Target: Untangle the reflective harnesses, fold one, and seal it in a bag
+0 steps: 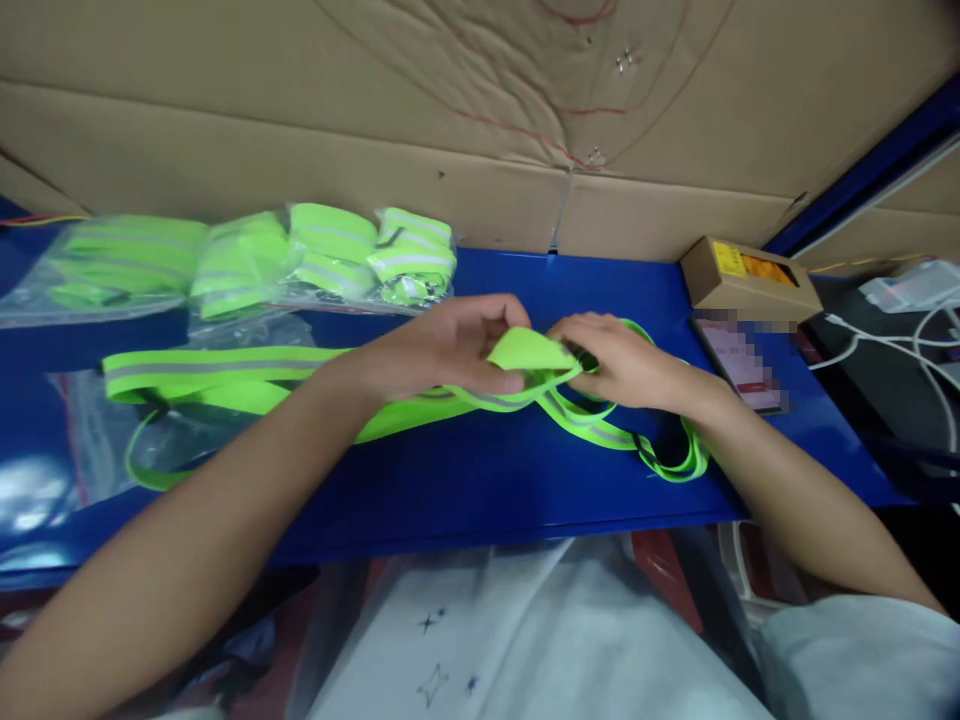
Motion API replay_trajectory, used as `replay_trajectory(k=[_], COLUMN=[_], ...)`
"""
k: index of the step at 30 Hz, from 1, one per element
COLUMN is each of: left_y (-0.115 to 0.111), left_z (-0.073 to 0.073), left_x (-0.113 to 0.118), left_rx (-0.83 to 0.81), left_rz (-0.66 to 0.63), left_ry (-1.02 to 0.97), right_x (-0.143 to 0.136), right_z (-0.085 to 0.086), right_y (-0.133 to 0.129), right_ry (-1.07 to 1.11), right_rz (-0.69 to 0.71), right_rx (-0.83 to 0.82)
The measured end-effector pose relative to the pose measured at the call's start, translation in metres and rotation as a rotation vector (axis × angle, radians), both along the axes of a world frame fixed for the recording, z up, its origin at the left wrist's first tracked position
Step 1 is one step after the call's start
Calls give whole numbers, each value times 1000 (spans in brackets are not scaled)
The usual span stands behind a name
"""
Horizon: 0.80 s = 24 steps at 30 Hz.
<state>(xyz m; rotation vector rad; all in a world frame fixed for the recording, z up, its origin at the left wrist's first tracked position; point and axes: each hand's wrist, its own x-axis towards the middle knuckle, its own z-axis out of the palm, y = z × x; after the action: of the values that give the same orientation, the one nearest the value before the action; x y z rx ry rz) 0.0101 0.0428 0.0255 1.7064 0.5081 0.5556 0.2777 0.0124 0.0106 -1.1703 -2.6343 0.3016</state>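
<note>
A neon-yellow reflective strap (525, 350) with a grey stripe runs across the blue table, and its middle is lifted between my hands. My left hand (457, 345) pinches a folded part of it between thumb and fingers. On the right, my right hand (611, 355) curls over the same strap, its fingertips partly hidden. Narrow loops with a black slider (645, 448) lie below my right wrist. To the left, the wide band (225, 368) stretches out in a long loop over a clear plastic bag (97, 430).
Several bagged bundles of neon straps (334, 245) line the back left of the blue table (465, 500). A cardboard box (750, 280), a phone (739, 360) and white cables (919, 340) are at the right. Brown cardboard (300, 140) covers the wall behind.
</note>
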Motion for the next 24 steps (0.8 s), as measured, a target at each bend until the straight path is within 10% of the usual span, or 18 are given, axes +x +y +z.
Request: replay_trajectory(k=[9,18,24], left_y=[13,14,15], left_z=[0,0,-11], left_x=[-5,-10,2], left_rx=[-15,-49,60], left_rz=[227,104,251], left_ry=[-77,-42,-158], right_x=[17,30,27], right_z=[13,16,15], right_y=[-4,-1,-2], right_ry=[84,16,-8], right_rz=[2,-34,-42], right_rx=[-62,-78,-75])
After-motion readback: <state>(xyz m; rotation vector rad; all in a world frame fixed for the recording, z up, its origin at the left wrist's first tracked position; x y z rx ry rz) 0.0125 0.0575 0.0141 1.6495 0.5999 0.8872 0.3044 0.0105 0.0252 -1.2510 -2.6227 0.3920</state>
